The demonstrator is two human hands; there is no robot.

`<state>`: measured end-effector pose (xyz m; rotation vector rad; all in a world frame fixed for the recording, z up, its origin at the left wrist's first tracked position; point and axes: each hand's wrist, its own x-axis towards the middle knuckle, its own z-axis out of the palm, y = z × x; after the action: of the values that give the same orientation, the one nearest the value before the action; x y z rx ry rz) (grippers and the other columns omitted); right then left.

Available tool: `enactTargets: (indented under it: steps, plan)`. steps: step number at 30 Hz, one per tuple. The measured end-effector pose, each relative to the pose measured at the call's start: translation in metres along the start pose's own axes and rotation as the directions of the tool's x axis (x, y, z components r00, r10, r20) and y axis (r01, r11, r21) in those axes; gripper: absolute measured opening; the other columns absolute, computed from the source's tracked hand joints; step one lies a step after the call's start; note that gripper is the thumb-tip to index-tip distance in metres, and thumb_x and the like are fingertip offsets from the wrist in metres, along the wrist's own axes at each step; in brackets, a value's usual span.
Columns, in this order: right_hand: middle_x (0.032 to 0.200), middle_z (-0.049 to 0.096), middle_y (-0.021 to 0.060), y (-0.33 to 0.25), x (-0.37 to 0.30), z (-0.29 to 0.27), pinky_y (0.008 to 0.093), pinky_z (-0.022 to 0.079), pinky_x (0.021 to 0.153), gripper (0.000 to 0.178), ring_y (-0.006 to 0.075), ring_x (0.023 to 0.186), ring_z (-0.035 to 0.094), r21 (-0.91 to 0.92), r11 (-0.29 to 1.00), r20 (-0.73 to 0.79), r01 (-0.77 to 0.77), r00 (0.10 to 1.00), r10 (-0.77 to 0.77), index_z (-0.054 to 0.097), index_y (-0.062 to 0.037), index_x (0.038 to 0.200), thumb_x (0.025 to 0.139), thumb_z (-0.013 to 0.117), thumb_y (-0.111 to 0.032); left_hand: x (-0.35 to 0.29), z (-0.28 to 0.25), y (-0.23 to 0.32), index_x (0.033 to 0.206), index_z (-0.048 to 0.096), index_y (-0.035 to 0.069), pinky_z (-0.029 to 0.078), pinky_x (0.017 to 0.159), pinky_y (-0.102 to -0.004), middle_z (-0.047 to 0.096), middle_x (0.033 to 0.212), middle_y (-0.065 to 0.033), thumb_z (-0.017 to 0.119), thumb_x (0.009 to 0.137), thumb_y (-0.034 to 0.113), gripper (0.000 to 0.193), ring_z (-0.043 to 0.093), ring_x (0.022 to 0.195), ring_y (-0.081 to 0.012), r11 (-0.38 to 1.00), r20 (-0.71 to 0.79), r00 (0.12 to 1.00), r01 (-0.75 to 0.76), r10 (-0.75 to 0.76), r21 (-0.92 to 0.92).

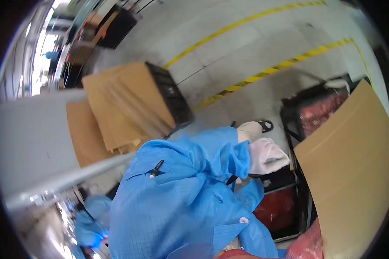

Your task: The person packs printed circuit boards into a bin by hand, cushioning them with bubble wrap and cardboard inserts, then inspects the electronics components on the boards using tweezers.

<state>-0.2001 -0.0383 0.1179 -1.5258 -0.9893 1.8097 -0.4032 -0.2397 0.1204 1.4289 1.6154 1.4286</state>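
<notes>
My left hand, in a white glove below a blue sleeve, reaches across in front of me. Its fingers are curled in, and I cannot make out what, if anything, is in them. Just right of it stands a large brown cardboard sheet, tilted, with its edge close to the glove. Beneath the hand is a black crate with red, shiny plastic-wrapped contents. Pink bubble wrap shows beside the sheet's lower end. My right hand does not show. A dark pen sits in a pocket on my blue smock.
Behind the sheet, another black crate holds red wrapped items. To the left, cardboard sheets lie against a black crate by a grey table. Yellow-black tape marks the floor. A person in blue is at lower left.
</notes>
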Motion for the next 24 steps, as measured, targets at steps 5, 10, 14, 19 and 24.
enactTargets:
  steps: [5,10,14,19,24]
  plan:
    - [0.114,0.061,0.0181,0.025,-0.039,0.113,0.0392,0.048,0.092,0.048,0.0273,0.101,0.059,-0.135,0.961,0.181,0.241,0.96,-0.215,0.055,0.0051,0.123,0.092,0.054,-0.032,-0.183,-0.131,-0.107,0.104,0.067,0.007,0.053,0.08,-0.0366,0.068,0.095,-0.0173,0.061,0.085,0.022,0.025,0.068,0.087,-0.0282,0.64,-0.66,0.642,0.705,-0.391,0.306]
    - [0.12,0.059,0.0172,0.046,-0.097,0.217,0.0383,0.045,0.097,0.043,0.0263,0.108,0.057,-0.201,0.832,0.308,0.516,0.84,-0.447,0.054,0.0052,0.125,0.094,0.052,-0.024,-0.381,-0.291,-0.224,0.123,0.051,-0.002,0.045,0.096,-0.0439,0.056,0.122,-0.0256,0.065,0.081,0.035,0.058,0.056,0.111,-0.0403,0.22,-0.986,-0.114,0.965,-0.125,-0.139]
    - [0.124,0.058,0.0165,0.063,-0.138,0.265,0.0376,0.043,0.1,0.04,0.0255,0.114,0.055,-0.28,0.677,0.388,0.68,0.725,-0.568,0.053,0.0053,0.127,0.095,0.05,-0.018,-0.424,-0.348,-0.259,0.119,0.055,-0.002,0.045,0.095,-0.0451,0.056,0.123,-0.0257,0.063,0.084,0.037,0.054,0.055,0.112,-0.0406,0.201,-0.875,-0.339,0.884,-0.345,-0.422]
    - [0.117,0.061,0.0125,0.137,-0.229,0.357,0.0352,0.043,0.097,0.04,0.0223,0.105,0.058,-0.227,0.491,0.663,0.841,0.502,-0.555,0.056,0.0039,0.122,0.091,0.061,-0.021,-0.462,-0.358,-0.283,0.11,0.062,-0.001,0.047,0.09,-0.0472,0.064,0.109,-0.0235,0.058,0.087,0.038,0.046,0.06,0.104,-0.0403,0.06,-0.826,-0.309,0.923,-0.471,-0.379]
    - [0.109,0.065,0.0097,0.219,-0.257,0.389,0.0331,0.046,0.088,0.033,0.0188,0.099,0.06,-0.258,0.613,0.801,0.747,0.52,-0.297,0.059,0.0032,0.115,0.093,0.06,-0.021,-0.517,-0.335,-0.249,0.115,0.06,-0.001,0.047,0.088,-0.0475,0.065,0.104,-0.0235,0.056,0.087,0.044,0.053,0.061,0.099,-0.0406,0.023,-0.886,-0.4,0.909,-0.234,-0.417]
